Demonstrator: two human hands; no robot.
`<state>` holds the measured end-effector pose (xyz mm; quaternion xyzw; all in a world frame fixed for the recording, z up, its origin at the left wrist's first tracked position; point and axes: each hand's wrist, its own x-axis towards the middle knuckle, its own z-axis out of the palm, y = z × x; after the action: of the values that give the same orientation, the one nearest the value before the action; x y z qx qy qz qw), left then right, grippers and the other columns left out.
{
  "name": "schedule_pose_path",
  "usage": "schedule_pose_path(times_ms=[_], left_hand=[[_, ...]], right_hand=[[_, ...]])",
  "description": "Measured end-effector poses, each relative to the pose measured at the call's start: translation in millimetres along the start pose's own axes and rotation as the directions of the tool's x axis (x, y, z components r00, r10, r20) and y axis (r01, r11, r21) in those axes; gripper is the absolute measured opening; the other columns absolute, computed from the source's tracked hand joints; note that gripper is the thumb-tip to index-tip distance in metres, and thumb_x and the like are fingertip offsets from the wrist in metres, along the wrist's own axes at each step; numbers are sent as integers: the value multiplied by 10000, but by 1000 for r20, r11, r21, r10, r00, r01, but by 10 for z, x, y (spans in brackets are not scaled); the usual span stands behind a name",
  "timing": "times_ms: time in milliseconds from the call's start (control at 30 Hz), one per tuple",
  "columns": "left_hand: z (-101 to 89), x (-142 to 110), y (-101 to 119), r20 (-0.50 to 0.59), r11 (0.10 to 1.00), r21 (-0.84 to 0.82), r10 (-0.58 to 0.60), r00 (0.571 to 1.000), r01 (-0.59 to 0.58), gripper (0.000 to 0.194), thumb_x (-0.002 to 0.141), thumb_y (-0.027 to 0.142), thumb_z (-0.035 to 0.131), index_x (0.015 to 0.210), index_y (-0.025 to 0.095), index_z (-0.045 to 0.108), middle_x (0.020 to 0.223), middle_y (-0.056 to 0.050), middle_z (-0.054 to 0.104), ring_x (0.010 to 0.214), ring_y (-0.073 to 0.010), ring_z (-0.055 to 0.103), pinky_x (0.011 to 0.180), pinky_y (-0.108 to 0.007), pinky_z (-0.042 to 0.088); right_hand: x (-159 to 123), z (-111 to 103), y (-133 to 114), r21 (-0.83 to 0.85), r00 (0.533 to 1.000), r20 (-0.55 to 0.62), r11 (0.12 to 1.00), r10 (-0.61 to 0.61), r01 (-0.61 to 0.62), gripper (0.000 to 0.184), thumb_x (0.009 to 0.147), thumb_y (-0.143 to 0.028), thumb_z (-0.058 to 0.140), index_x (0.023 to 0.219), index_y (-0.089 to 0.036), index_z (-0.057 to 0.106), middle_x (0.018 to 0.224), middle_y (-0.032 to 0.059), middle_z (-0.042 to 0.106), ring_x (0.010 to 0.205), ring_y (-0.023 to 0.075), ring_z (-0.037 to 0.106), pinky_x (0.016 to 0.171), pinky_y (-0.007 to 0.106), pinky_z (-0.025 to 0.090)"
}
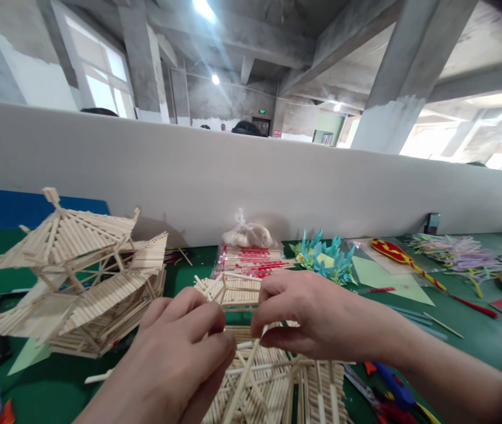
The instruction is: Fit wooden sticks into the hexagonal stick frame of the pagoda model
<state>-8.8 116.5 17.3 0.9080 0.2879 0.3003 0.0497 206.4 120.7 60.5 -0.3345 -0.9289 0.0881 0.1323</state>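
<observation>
In front of me lies a frame of thin wooden sticks (272, 377), with slatted panels and crossing struts. My right hand (297, 312) reaches over it from the right, thumb and fingers pinched at the upper end of a slender wooden stick (242, 383). On the left side of the frame, my left hand (184, 347) has its fingers curled together, and what they grip is hidden behind them. Beyond both hands, a slatted upper part (237, 291) shows between them. A pale stick (98, 377) pokes out beside my left wrist.
A stick-built pavilion model (87, 277) stands at the left. Along the white partition (189, 188) lie bagged sticks (251, 259), a turquoise folded-paper piece (325, 259), a red-and-yellow ornament (392, 253) and colourful strips (454, 253). Scissors (361, 383) and a blue-handled tool (394, 383) lie front right.
</observation>
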Motion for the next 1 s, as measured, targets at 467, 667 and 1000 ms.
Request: schedule_pose_path(times_ms=[467,667,1000], left_hand=[[-9,29,5,4,1000,13,-6,1000,6,214,833,123,422,720,238,562,717,29,559,707,-184,407,606,-331,227],[-12,27,10,14,1000,29,11,1000,-11,210,830,127,428,702,225,560,718,15,556,709,-185,411,615,-339,235],[-34,52,0,9,982,179,64,998,-65,153,817,268,497,760,235,635,697,-39,578,722,-210,462,627,-339,355]], right_hand=[[-18,-3,20,23,1000,7,1000,-1,1,95,818,-217,588,853,-212,676,772,-13,569,704,101,508,619,235,366],[-17,-2,8,14,1000,7,1000,3,-3,96,818,-210,584,848,-211,676,769,-9,567,705,104,504,623,236,365],[-19,-26,-7,7,1000,10,1000,11,-11,106,821,-204,576,853,-215,677,762,-11,555,703,104,501,625,240,366]])
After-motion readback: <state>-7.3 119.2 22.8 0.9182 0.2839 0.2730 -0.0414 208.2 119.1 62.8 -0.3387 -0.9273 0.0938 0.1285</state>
